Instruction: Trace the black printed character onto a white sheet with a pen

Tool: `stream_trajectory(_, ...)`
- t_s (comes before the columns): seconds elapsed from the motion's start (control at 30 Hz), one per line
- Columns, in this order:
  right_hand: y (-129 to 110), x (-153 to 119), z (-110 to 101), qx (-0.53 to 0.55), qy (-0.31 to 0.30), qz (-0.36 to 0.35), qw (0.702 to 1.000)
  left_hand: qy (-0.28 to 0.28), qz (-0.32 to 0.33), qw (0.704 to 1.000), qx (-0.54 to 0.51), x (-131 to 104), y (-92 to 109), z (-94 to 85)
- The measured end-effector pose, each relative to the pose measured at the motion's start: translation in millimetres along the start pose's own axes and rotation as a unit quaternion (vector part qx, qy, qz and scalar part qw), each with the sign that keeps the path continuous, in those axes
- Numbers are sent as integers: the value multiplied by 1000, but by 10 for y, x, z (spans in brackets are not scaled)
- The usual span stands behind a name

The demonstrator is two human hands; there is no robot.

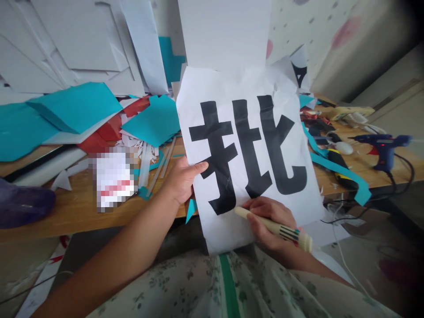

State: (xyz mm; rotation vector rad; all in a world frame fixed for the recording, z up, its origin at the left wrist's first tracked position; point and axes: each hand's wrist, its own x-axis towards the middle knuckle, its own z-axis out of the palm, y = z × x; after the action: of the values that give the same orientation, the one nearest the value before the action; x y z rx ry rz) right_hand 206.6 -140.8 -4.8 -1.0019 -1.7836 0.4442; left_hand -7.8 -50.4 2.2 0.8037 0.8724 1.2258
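Note:
A white paper sheet (198, 229) with a large black printed character is tilted up over the table's front edge. My left hand (185, 181) grips its left edge, thumb on the front and fingers partly hidden behind. In my right hand (271, 218) is a thick cream multicolour pen (276, 227), its tapered end pointing left, close to the foot of the character's left part. Whether the tip touches the paper I cannot tell. Behind the sheet's top edge rises a blank white board (225, 33).
Teal paper pieces (150, 119) and red scraps lie on the wooden table (76, 216) at left, beside a blurred-out white item (114, 179). A blue glue gun (384, 148) with its cord stands at right, near a black-and-yellow tool (339, 165). White panels (76, 39) lean behind.

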Motion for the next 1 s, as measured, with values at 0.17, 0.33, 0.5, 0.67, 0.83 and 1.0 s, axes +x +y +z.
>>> stream_trajectory(0.17, 2, -4, -3, -9, -7, -14, 1000, -11, 15, 1000, -4, 12, -14, -19)
stream_trajectory(0.33, -13, -4, 12, 16, 19, 11, 1000, -12, 6, 1000, -6, 8, -8, -27)
stream_trajectory(0.5, -23, -14, 14, 27, 21, 39, 999, -3, 0, 1000, -1, -2, -11, -27)
stream_trajectory(0.67, -28, -7, 14, 17, 29, 37, 999, -11, 9, 1000, -1, 1, -8, -25)
stream_trajectory(0.83, -43, 0, 2, -12, 23, 26, 999, -5, 0, 1000, 0, -7, 5, -17)
stream_trajectory(1.0, -11, 16, -3, -22, 30, 9, 999, -10, -1, 1000, 9, -15, 3, -13)
